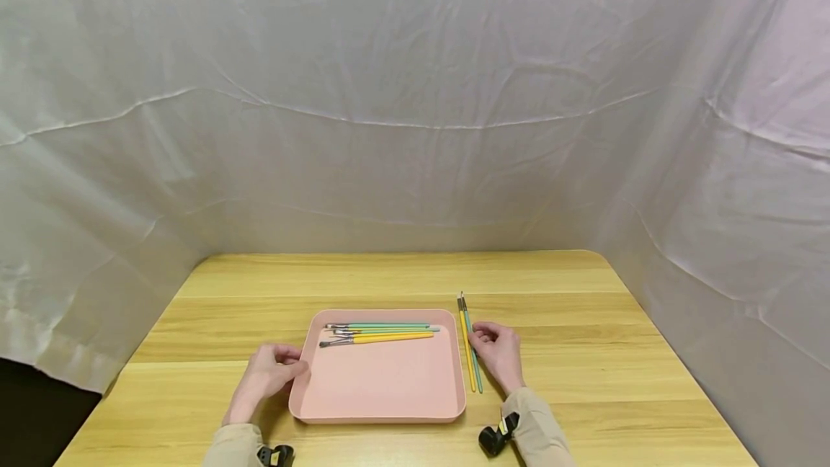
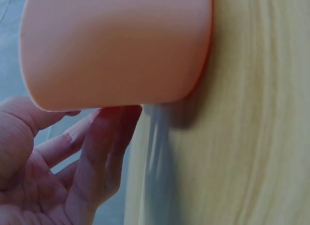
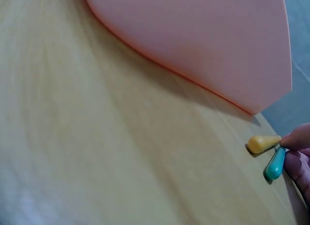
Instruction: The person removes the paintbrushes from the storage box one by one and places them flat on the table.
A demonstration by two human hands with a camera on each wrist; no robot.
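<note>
Left-hand grip (image 1: 264,375) pinches the left rim of a pink tray (image 1: 382,384) holding paintbrushes (image 1: 394,339), apparently steadying it. Right of it, the right-hand grip (image 1: 501,356) touches a green paintbrush (image 1: 476,370) beside a yellow paintbrush (image 1: 466,344); whether it's grasping, I can't tell.

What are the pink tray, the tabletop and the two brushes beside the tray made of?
Pink tray: probably moulded plastic, satin, given its even colour and rounded corners.
Tabletop: wood or wood-look laminate, smooth; the grain stripes can't settle which.
Yellow brush and green brush: handles perhaps painted wood or plastic, smooth and evenly coloured; bristles too small to tell.
</note>
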